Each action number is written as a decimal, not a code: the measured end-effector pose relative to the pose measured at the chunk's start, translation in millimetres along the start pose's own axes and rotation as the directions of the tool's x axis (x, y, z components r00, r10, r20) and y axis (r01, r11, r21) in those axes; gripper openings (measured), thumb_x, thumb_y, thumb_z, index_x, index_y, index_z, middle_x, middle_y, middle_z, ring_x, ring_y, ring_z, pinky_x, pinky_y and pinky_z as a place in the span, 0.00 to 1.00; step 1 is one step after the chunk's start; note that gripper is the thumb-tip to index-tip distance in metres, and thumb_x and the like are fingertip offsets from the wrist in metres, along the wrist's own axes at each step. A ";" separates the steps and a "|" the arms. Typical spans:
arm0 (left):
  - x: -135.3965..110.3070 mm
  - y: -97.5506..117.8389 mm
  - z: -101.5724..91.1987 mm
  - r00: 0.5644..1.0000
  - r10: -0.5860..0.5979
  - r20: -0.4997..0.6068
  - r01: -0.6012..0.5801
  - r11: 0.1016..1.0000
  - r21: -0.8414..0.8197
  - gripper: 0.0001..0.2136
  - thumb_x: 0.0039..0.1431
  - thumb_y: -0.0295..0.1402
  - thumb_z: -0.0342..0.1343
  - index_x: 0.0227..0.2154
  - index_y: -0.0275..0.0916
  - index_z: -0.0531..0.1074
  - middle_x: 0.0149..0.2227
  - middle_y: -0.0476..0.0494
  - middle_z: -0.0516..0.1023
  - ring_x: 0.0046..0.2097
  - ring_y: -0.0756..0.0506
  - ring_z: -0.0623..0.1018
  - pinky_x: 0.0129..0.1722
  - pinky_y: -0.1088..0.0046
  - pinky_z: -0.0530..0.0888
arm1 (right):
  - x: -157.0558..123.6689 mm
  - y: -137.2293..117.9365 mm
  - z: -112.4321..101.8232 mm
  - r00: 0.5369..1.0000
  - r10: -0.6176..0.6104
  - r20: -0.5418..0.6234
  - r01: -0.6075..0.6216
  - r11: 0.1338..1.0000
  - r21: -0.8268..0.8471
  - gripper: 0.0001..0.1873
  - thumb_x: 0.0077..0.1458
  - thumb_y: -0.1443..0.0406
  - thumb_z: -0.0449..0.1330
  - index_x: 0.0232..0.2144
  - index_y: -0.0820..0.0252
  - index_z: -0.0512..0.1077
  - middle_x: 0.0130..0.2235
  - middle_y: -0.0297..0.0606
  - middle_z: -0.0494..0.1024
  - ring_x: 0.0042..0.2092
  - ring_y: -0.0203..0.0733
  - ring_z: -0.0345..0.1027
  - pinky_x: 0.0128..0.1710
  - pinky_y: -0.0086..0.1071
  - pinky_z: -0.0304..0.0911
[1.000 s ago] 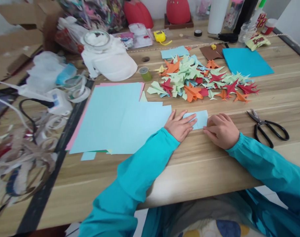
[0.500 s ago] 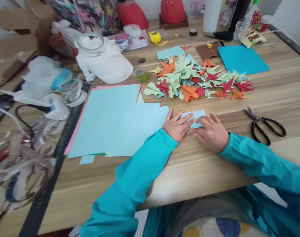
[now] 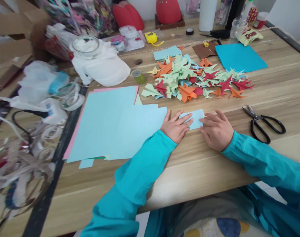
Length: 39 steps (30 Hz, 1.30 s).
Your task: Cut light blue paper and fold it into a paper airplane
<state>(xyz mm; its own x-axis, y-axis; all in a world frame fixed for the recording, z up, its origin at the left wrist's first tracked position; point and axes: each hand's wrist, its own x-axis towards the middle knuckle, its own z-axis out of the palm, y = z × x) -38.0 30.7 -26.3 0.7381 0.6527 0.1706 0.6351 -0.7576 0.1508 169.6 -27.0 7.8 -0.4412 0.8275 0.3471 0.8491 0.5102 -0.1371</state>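
Observation:
A small light-blue piece of paper lies flat on the wooden table, with a faint crease across it. My left hand rests on its left part, fingers spread and pressing it down. At the paper's right edge is my right hand, its fingers loosely extended and the tips close to or touching that edge. Large light-blue sheets lie stacked just left of my left hand, over a pink sheet. Black-handled scissors lie partly open to the right of my right hand.
Folded paper shapes in green, orange, red and blue are heaped beyond my hands. Behind them lie a bright-blue paper stack and a yellow tape measure. A green spool stands near the sheets. Tangled ribbons crowd the left side.
My right hand has slid right, off the small paper to its right edge, uncovering more of it. My left hand keeps its place on the paper. The view has shifted slightly.

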 end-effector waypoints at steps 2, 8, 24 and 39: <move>-0.1 0.2 0.5 1.000 0.005 -0.004 -0.005 1.000 -0.002 0.19 0.62 0.39 0.39 0.54 0.47 0.64 0.58 0.45 0.64 0.61 0.37 0.58 0.56 0.39 0.45 | 0.1 4.4 1.1 1.000 0.025 -0.013 -0.025 0.999 0.046 0.15 0.55 0.66 0.52 0.24 0.57 0.76 0.43 0.34 0.78 0.48 0.46 0.67 0.55 0.46 0.48; -0.9 2.4 1.5 0.998 0.005 -0.064 -0.004 1.000 0.008 0.19 0.61 0.37 0.41 0.53 0.47 0.65 0.57 0.44 0.66 0.60 0.37 0.59 0.57 0.40 0.44 | 0.2 26.2 11.7 0.994 0.091 -0.062 -0.080 0.983 0.163 0.12 0.54 0.64 0.53 0.28 0.58 0.76 0.39 0.38 0.79 0.43 0.43 0.69 0.47 0.40 0.55; 0.4 11.7 -2.2 0.917 0.144 -0.371 -0.113 0.988 0.104 0.11 0.61 0.30 0.46 0.40 0.41 0.73 0.41 0.44 0.79 0.46 0.45 0.76 0.55 0.52 0.63 | 5.9 27.6 25.7 0.987 0.032 -0.160 0.017 0.956 0.294 0.09 0.54 0.64 0.55 0.31 0.59 0.74 0.38 0.40 0.78 0.43 0.42 0.68 0.46 0.39 0.58; 0.2 27.8 -15.5 0.852 0.206 -0.481 -0.145 0.976 0.161 0.09 0.60 0.27 0.48 0.36 0.37 0.73 0.39 0.42 0.80 0.41 0.46 0.78 0.39 0.68 0.74 | 7.7 14.2 11.2 0.924 -0.035 -0.380 0.200 0.893 0.403 0.05 0.51 0.63 0.61 0.25 0.57 0.74 0.33 0.36 0.79 0.40 0.40 0.70 0.44 0.38 0.61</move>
<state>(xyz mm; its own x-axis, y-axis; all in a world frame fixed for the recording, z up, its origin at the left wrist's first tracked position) -23.8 9.9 -7.1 0.6503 0.4015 0.6450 0.5492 -0.8350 -0.0339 174.9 -10.8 -1.9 -0.3274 0.6576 0.6785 0.5526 0.7157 -0.4271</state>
